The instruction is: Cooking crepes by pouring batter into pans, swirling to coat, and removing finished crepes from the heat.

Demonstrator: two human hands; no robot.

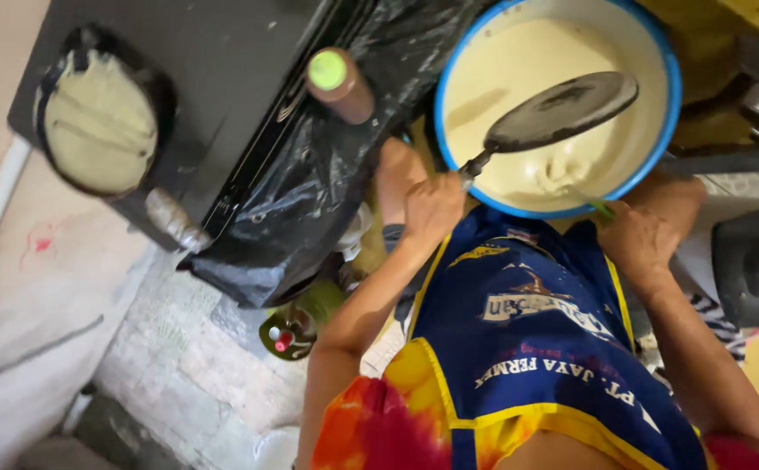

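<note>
A large blue-rimmed basin (667, 130) full of pale cream batter sits close in front of me. My left hand (432, 209) grips the handle of a small flat dark pan (562, 109), which is held over the batter. My right hand (636, 239) is closed on a thin green-handled utensil (601, 207) whose end dips into the batter at the basin's near edge. A blue and yellow apron (527, 348) covers my lap below both hands.
To the left stands a dark stove (214, 78) with a second round pan (97, 122) holding a cooking batter disc. A brown bottle with a green cap (336, 83) rests on crumpled black plastic sheeting (310, 191). Another bottle (288, 335) stands on the tiled floor.
</note>
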